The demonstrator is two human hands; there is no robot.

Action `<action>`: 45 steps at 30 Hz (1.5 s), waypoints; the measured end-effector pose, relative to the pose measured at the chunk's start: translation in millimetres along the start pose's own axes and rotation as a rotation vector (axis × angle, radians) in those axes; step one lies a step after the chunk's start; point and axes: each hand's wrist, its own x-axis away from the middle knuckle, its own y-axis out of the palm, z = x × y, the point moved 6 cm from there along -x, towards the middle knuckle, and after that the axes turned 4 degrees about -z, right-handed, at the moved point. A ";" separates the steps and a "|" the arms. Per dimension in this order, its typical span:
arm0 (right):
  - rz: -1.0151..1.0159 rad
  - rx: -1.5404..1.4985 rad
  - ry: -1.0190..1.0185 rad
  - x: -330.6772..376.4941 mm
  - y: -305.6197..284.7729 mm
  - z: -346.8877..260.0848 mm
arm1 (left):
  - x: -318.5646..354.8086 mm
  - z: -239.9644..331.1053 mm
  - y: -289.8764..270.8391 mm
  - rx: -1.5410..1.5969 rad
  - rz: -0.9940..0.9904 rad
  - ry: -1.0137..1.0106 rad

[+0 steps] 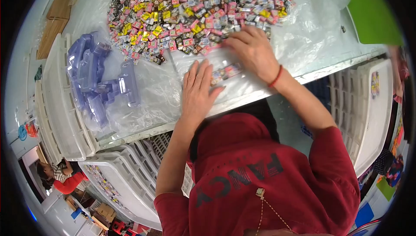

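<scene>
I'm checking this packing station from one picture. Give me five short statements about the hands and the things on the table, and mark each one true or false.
1. The left hand lies flat on a clear tray. True.
2. The right hand reaches the edge of the pile of small colourful packets. True.
3. The right wrist wears a blue watch. False: it wears a red string band.
4. The bag of clear plastic trays lies to the person's right. False: it lies to the left of both hands.
5. The table is covered with clear plastic sheeting. True.
</scene>
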 end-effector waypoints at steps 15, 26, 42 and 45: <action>-0.106 -0.534 0.233 -4.1 18.9 -25.8 | 3.3 -18.7 2.6 0.301 -0.080 -0.172; 0.118 -0.315 0.226 7.6 26.6 -42.6 | 1.7 -14.6 1.0 0.266 -0.058 -0.128; 0.174 -0.115 0.240 16.1 35.3 -50.8 | 0.3 -9.7 1.6 0.190 -0.058 -0.054; 0.177 -0.120 0.204 15.8 23.0 -52.6 | 2.1 0.6 -6.8 0.013 0.055 0.062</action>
